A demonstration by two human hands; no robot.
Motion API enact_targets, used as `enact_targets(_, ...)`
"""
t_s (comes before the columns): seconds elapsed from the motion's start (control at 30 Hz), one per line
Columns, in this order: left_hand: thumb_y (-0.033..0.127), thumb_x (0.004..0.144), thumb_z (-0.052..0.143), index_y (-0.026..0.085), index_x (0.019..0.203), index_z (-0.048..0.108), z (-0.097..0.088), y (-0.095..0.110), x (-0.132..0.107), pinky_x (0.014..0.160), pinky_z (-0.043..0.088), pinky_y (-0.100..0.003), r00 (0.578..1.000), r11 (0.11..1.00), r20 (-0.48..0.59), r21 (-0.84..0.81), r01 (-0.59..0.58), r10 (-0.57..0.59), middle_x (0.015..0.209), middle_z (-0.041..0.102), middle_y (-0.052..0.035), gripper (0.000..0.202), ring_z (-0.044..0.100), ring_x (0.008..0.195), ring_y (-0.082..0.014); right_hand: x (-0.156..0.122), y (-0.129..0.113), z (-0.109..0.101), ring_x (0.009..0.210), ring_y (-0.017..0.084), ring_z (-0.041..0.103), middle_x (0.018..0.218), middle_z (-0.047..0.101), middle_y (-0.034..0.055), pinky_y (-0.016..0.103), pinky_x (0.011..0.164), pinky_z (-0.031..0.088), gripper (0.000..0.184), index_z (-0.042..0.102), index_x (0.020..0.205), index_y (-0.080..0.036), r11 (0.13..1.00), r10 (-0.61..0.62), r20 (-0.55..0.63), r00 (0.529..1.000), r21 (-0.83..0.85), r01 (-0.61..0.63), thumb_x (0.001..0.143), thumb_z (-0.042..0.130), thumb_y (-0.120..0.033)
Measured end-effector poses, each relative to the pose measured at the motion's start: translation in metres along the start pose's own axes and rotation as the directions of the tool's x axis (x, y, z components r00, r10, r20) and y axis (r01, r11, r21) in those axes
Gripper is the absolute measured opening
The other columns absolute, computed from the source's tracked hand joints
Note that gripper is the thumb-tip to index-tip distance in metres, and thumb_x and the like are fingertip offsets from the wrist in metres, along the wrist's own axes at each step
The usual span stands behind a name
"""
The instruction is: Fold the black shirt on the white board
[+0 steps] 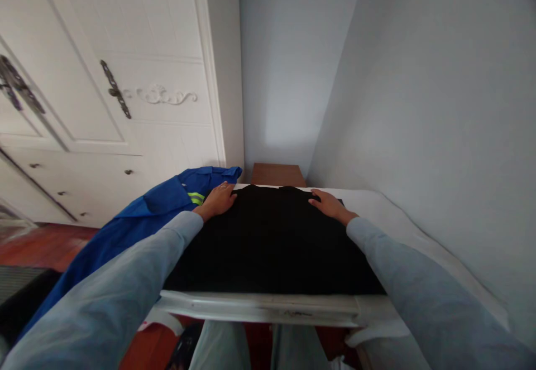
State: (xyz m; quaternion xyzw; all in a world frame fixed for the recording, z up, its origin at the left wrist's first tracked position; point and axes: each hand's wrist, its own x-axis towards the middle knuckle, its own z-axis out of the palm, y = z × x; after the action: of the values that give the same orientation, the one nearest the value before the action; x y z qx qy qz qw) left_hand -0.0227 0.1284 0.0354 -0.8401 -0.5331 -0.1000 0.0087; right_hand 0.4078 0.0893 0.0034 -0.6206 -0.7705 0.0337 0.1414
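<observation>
A black garment point(276, 241) lies spread out flat over a white table point(259, 306); its exact kind I cannot make out. My left hand point(219, 198) rests on its far left part, fingers stretched out, a ring on one finger. On the far right part lies my right hand point(330, 205), with its fingers apart. Neither hand grips the cloth. Close beside my left hand is a blue garment point(167, 194) with a yellow-green stripe, draped along the table's left side and partly hidden by my left sleeve.
A white wardrobe point(167, 35) with dark handles stands at the back left. Behind the table is a brown wooden box-like piece point(278, 174). Grey walls close off the back and right. White cloth point(377, 202) covers the table's right side. Reddish flooring point(46, 247) shows at left.
</observation>
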Motion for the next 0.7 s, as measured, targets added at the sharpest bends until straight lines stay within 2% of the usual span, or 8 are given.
enact_targets(0.13, 0.027, 0.093, 0.04, 0.008, 0.142, 0.053, 0.0, 0.005, 0.022, 0.118, 0.039, -0.04, 1.0, 1.0, 0.024, -0.028, 0.006, -0.006, 0.144, 0.058, -0.0188, 0.053, 0.051, 0.139, -0.0282, 0.027, -0.013, 0.002, 0.117, 0.029, 0.066, 0.127, 0.07, 0.0151, 0.042, 0.103, 0.049, 0.05, 0.055, 0.143, -0.017, 1.0, 0.02, -0.001, 1.0, 0.019, -0.02, 0.095, 0.056, -0.03)
enact_targets(0.23, 0.025, 0.088, 0.047, 0.015, 0.128, 0.065, 0.003, 0.005, 0.028, 0.11, 0.048, -0.038, 0.999, 0.998, 0.049, -0.067, 0.009, -0.006, 0.131, 0.069, -0.0144, 0.045, 0.064, 0.124, -0.027, 0.04, -0.017, 0.009, 0.107, 0.028, 0.07, 0.114, 0.075, 0.0128, 0.04, 0.097, 0.052, 0.035, 0.069, 0.124, -0.019, 0.999, 0.025, 0.009, 1.0, 0.021, -0.025, 0.09, 0.06, -0.021)
enact_targets(0.33, 0.024, 0.085, 0.051, 0.018, 0.118, 0.072, 0.001, 0.001, 0.027, 0.104, 0.052, -0.035, 0.999, 0.992, 0.041, -0.122, 0.011, -0.006, 0.12, 0.075, -0.0109, 0.039, 0.069, 0.113, -0.0259, 0.045, -0.014, 0.01, 0.106, 0.028, 0.07, 0.111, 0.076, 0.0107, 0.04, 0.096, 0.052, 0.023, 0.077, 0.104, -0.022, 0.999, 0.018, 0.003, 1.0, 0.049, -0.018, 0.088, 0.061, -0.019)
enact_targets(0.4, 0.023, 0.083, 0.054, 0.018, 0.115, 0.074, -0.004, -0.003, 0.027, 0.098, 0.054, -0.032, 1.0, 0.987, 0.027, -0.162, 0.018, -0.014, 0.114, 0.077, -0.009, 0.037, 0.071, 0.107, -0.0246, 0.046, -0.007, 0.006, 0.104, 0.026, 0.071, 0.11, 0.077, 0.009, 0.038, 0.095, 0.054, 0.022, 0.078, 0.102, -0.022, 0.996, 0.017, -0.013, 1.0, 0.089, -0.016, 0.088, 0.061, -0.02)
enact_targets(0.53, 0.024, 0.084, 0.057, 0.019, 0.113, 0.075, -0.017, -0.009, 0.036, 0.093, 0.055, -0.027, 0.998, 0.974, -0.022, -0.22, 0.056, -0.062, 0.11, 0.078, -0.0052, 0.034, 0.072, 0.102, -0.0214, 0.051, 0.005, -0.004, 0.094, 0.023, 0.072, 0.104, 0.078, 0.0074, 0.036, 0.086, 0.057, 0.027, 0.076, 0.108, -0.022, 0.986, 0.049, -0.064, 0.997, 0.163, -0.038, 0.091, 0.056, -0.025)
enact_targets(0.63, 0.026, 0.087, 0.056, 0.018, 0.113, 0.074, -0.018, -0.007, 0.044, 0.093, 0.055, -0.028, 0.989, 0.968, -0.061, -0.224, 0.116, -0.133, 0.11, 0.077, -0.0058, 0.033, 0.072, 0.101, -0.0211, 0.055, 0.004, 0.001, 0.092, 0.023, 0.072, 0.102, 0.078, 0.0078, 0.036, 0.084, 0.057, 0.025, 0.076, 0.105, -0.022, 0.982, 0.096, -0.095, 0.991, 0.169, -0.079, 0.091, 0.056, -0.024)
enact_targets(0.7, 0.023, 0.089, 0.051, 0.016, 0.116, 0.072, -0.013, -0.002, 0.044, 0.095, 0.055, -0.033, 0.976, 0.963, -0.092, -0.205, 0.176, -0.198, 0.113, 0.076, -0.0099, 0.034, 0.071, 0.104, -0.0241, 0.055, -0.002, 0.01, 0.093, 0.025, 0.071, 0.101, 0.077, 0.0092, 0.038, 0.086, 0.056, 0.022, 0.077, 0.099, -0.021, 0.984, 0.117, -0.107, 0.987, 0.147, -0.101, 0.089, 0.057, -0.022)
